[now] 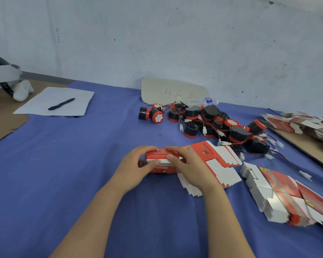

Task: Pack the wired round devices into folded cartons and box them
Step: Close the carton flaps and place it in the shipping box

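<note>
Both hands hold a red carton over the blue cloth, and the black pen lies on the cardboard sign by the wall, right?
Not quite. In the head view the black pen lies on the white sheet of paper, not the cardboard sign. The left hand and right hand do hold the red carton over the blue cloth.

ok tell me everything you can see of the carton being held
The carton is small, red and white printed card, folded into a box. It lies lengthwise low on the blue cloth. The left hand grips its left end, the right hand its right end, both thumbs on a white strip across its front. Its print is too blurred to read.
</note>
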Demonstrator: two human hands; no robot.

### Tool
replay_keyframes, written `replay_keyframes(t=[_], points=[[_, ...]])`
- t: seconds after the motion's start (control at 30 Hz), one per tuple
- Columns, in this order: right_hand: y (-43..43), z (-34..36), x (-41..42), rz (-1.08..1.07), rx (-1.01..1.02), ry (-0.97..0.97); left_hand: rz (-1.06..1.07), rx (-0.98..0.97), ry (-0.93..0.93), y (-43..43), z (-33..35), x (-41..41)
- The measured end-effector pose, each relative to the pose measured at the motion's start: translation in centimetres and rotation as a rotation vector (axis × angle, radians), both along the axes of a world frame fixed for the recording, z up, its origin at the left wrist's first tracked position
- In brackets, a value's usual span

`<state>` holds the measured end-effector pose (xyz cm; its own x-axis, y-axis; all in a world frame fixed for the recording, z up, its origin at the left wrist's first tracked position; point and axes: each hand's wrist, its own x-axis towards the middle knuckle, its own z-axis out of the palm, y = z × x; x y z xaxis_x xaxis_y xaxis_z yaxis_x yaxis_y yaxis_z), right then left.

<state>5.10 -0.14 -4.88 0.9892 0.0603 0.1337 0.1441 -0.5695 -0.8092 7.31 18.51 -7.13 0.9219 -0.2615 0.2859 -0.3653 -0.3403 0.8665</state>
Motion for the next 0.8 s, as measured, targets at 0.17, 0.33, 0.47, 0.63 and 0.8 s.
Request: replay_keyframes(t=[0.17, 0.33, 0.47, 0.63, 0.8], points=[[0.8, -0.2, 0.1, -0.05, 0.076, -0.037, 0.057, 0.029, -0.047, -0.2, 0.0, 0.0], [1.3, -0.4, 0.2, -0.058, 0.053, -0.055, 0.107, 0.069, -0.052, -0.5, -0.2, -0.1], [1.6, -0.7, 0.5, -0.05, 0.048, -0.051, 0.094, 0.048, -0.059, -0.9, -0.2, 0.0], [2.1, -0.6, 0.6, -0.094, 0.297, 0.082, 0.193, 0.015, 0.074, -1.8, -0.1, 0.0], [2.4, -0.4, 0.7, -0.177, 0.536, 0.274, 0.246, -0.096, 0.132, -2.2, 0.3, -0.4]])
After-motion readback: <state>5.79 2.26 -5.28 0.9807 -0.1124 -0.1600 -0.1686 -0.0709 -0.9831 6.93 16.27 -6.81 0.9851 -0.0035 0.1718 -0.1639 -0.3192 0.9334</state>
